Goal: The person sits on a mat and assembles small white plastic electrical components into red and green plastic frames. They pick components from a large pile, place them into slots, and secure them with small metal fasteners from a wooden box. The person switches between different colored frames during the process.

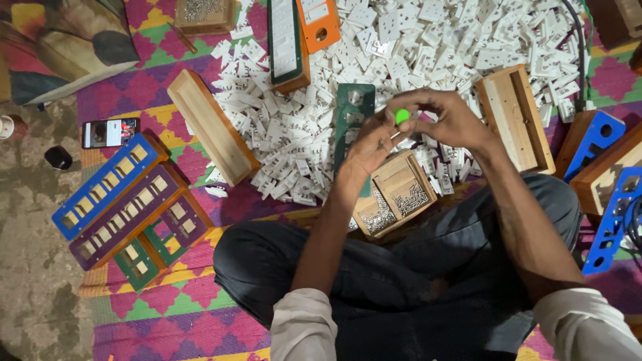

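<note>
Head view: left hand (366, 144) and right hand (447, 115) pinched together on a small white part and green tool (402, 115), above the green jig (354, 117). Huge heap of white parts (414, 47) left unworked; finished count impossible to tell. Screw box (394, 194) at the knees. Patterned mat (154, 107) over concrete floor (30, 200).

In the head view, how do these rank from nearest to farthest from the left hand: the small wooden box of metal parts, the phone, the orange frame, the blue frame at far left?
From the left hand:
1. Wooden box, just below the hand, on the lap.
2. Orange frame, at the top, above the white pile.
3. Phone, left on the mat.
4. Blue frame, far left, beyond the phone; these two are nearly level.
</note>
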